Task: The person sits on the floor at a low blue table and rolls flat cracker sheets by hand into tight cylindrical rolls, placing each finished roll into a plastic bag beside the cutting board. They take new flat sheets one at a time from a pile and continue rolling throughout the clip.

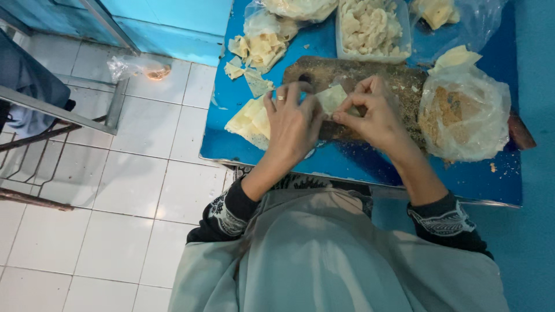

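Fingertips of both hands meet on one pale square wrapper (pixel 332 98), pinching its edges: the left hand (pixel 293 124), ring on one finger, grips the wrapper's left side w/ thumb and forefinger pressed together, the right hand (pixel 376 115) nips the right side the same way, other fingers curled loose. Wrapper sits just above a dark wooden board (pixel 352 75) dusted w/ crumbs, roughly mid-table, toward the near edge of the blue table (pixel 358 167). My read: to do this fold well, keep the pinch even on both sides, seal the edge w/o tearing the thin sheet, and hold it over the board so bits don't scatter. Count, as far as I can see: 1 wrapper in hand; 1 stack of flat wrappers (pixel 251 118) beside the left hand near the table's left edge, sheets too close to number; 1 heap of folded pieces (pixel 257 49) toward the far left corner; 1 clear tub of pale filling (pixel 370 26) at the far edge; 1 clear bag of brown crumbs (pixel 462 112) just right of the right hand; 2 more plastic bags at the far edge, contents unclear. Beyond the table, white tiled floor (pixel 115 190) w/ a metal frame (pixel 63 115) on it
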The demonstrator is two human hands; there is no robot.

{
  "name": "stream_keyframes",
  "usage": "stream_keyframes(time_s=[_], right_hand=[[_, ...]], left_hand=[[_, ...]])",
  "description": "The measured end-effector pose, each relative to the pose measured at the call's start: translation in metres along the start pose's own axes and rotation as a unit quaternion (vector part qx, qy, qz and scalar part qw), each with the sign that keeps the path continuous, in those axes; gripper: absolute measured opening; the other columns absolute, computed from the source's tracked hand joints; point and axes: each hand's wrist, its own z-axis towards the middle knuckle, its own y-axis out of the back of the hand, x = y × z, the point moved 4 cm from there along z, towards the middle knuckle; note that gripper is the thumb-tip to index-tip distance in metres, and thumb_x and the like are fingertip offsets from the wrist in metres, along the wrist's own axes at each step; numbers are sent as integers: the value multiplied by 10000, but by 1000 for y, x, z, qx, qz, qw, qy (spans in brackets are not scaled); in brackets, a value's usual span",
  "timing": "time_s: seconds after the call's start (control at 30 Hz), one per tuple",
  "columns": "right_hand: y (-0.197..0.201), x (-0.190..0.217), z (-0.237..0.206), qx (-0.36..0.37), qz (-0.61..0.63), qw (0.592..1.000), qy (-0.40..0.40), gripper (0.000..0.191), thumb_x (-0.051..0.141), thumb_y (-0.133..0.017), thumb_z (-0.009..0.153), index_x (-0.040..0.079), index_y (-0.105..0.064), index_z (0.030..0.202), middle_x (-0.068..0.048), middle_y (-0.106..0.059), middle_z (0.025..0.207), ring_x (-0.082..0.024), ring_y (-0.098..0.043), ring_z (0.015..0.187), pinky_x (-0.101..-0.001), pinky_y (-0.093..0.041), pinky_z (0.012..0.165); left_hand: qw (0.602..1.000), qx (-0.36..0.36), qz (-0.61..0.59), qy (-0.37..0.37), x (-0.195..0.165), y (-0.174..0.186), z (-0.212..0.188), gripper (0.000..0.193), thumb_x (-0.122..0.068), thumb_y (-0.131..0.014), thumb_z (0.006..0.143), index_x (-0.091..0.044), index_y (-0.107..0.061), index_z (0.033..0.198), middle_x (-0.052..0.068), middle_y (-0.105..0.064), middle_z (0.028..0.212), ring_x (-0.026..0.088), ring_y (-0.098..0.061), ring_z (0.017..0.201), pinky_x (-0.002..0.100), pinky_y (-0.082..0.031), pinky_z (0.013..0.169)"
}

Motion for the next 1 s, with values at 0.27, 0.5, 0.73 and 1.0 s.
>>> stream_keyframes(time_s=[0.27,0.5,0.73,1.0], right_hand=[[8,22,-16,-52,-92,991,77,200,233,-934,813,205,-836,984,-48,-513,1182,-257,-468,1078,-401,-420,909],[3,5,-8,-40,-82,995,39,188,310,-929,803,222,-830,936,-42,-545,1233,-283,-470,1118,-448,-426,969],[-2,-5,-1,-46,7,999,12,257,331,-939,809,194,-801,977,-78,-448,1176,-302,-449,1158,-451,-448,983],[7,32,-21,-70,-154,981,99,195,282,-902,853,175,-804,983,-64,-525,1244,-285,-467,1117,-489,-382,949]], left_hand=[[993,-26,67,-98,-4,7,-10,103,-188,-753,807,-109,-708,854,126,-535,1351,352,-451,1327,744,-194,1126],[1000,0,27,-16,13,-10,4,84,-162,-767,850,-111,-719,895,73,-560,1272,333,-451,1297,696,-215,1122],[999,-29,-25,0,11,-4,1,116,-136,-770,796,-132,-731,905,105,-539,1334,384,-436,1310,662,-246,1122],[994,-16,86,-58,1,-5,0,55,-153,-714,870,-113,-700,906,131,-524,1368,357,-444,1353,718,-205,1177]])
